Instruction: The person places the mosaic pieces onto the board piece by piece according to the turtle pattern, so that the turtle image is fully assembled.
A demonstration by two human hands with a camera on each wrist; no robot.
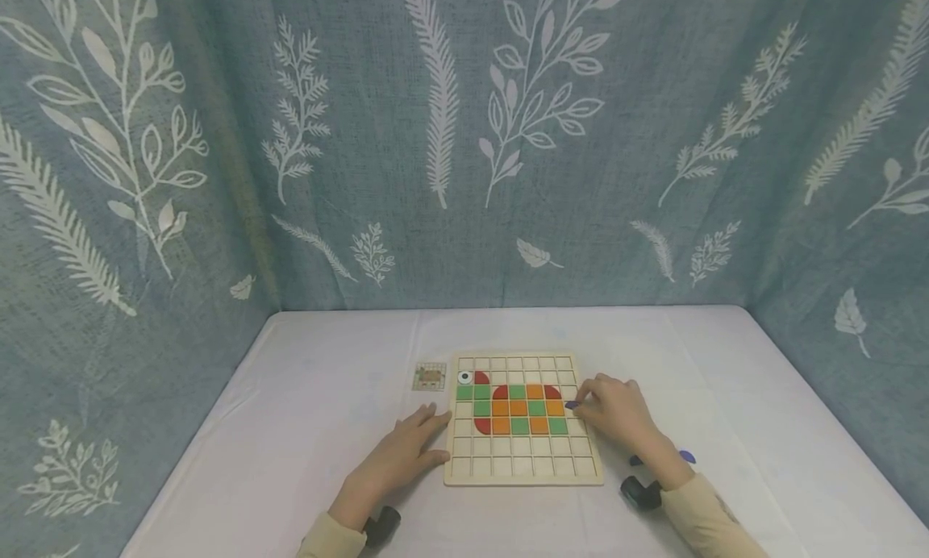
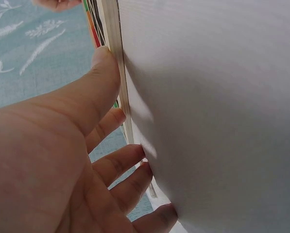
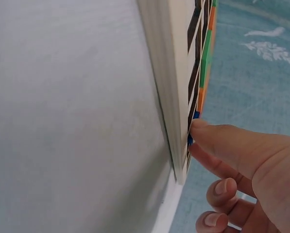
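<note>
A wooden grid board (image 1: 522, 467) lies on the table with green, orange and red tiles set in its cells. A round eye tile (image 1: 465, 377) sits at its upper left. My right hand (image 1: 617, 409) pinches a small blue tile (image 1: 572, 405) between thumb and forefinger at the board's right side, beside an orange tile; the right wrist view shows the blue tile (image 3: 196, 115) mostly hidden by the fingertips. With fingers spread, my left hand (image 1: 402, 453) rests at the board's left edge, its thumb (image 2: 106, 68) touching the frame.
A small picture card (image 1: 430, 376) lies left of the board's upper corner. Under and beside the right forearm lie a blue piece (image 1: 686, 456) and a dark blue piece (image 1: 635, 460). Patterned curtains (image 1: 464, 139) stand behind the white table (image 1: 348, 364) and at both sides.
</note>
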